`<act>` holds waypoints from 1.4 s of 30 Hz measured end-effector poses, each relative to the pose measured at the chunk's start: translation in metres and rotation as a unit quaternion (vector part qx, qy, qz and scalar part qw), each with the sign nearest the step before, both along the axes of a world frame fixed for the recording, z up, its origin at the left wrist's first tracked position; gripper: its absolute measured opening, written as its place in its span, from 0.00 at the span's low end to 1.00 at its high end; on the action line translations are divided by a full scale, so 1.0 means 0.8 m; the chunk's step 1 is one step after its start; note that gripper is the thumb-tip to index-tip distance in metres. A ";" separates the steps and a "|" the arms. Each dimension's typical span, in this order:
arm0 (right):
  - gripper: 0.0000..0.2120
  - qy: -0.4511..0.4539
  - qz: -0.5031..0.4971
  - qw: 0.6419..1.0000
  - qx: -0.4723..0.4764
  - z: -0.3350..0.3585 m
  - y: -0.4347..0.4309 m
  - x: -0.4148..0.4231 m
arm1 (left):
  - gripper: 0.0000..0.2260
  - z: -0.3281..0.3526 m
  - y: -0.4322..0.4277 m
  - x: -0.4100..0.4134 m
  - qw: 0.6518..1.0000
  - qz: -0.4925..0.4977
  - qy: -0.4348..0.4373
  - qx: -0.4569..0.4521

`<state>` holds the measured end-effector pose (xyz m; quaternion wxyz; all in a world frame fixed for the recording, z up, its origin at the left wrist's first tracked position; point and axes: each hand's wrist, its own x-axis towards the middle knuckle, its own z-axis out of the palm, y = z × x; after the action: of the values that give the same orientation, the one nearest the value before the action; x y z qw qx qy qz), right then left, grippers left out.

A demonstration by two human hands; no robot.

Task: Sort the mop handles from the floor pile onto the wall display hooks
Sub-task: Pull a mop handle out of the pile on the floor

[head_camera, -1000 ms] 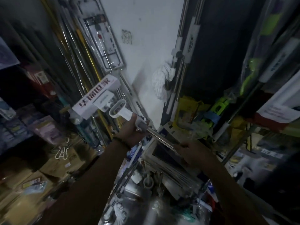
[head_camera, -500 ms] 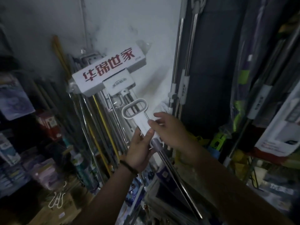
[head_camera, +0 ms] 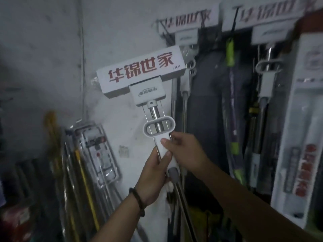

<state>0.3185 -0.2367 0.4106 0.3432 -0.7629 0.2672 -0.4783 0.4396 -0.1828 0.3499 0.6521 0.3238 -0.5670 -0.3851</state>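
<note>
I hold a sponge mop upright in front of the white wall, its white head with red lettering at the top. My left hand grips the white squeeze-handle sleeve from the left, thumb on its front. My right hand grips the same sleeve from the right, just under the oval pull loop. The steel shaft runs down past my wrists. Two more mops of the same kind hang on the wall, one at the top centre and one at the top right.
A bundle of metal and yellow poles leans against the wall at the lower left, with a packaged item among them. Green and dark handles hang to the right. A tall white boxed mop stands at the far right.
The mop has risen from low over the floor stock to chest height against the wall. My right hand slid up the shaft onto the white sleeve. The view tilted up to the hanging mops.
</note>
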 end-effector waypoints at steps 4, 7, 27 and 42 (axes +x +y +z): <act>0.07 -0.020 -0.035 0.999 -0.021 0.052 -0.009 0.005 | 0.15 0.062 -0.014 0.009 0.999 -0.019 -0.016 -0.029; 0.09 -0.043 -0.058 0.997 -0.038 0.096 -0.017 0.008 | 0.15 0.107 -0.029 0.015 0.998 -0.026 -0.038 -0.050; 0.10 -0.141 -0.142 0.976 -0.087 0.314 -0.153 0.030 | 0.14 0.333 -0.160 0.023 0.994 -0.007 -0.071 -0.089; 0.10 -0.120 -0.165 0.976 -0.077 0.276 -0.257 0.033 | 0.10 0.300 -0.276 0.033 0.997 -0.034 -0.075 -0.002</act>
<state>0.3452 -0.4424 0.6317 0.2295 -0.6690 0.3088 -0.6359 0.4662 -0.4038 0.5900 0.5944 0.3310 -0.6262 -0.3807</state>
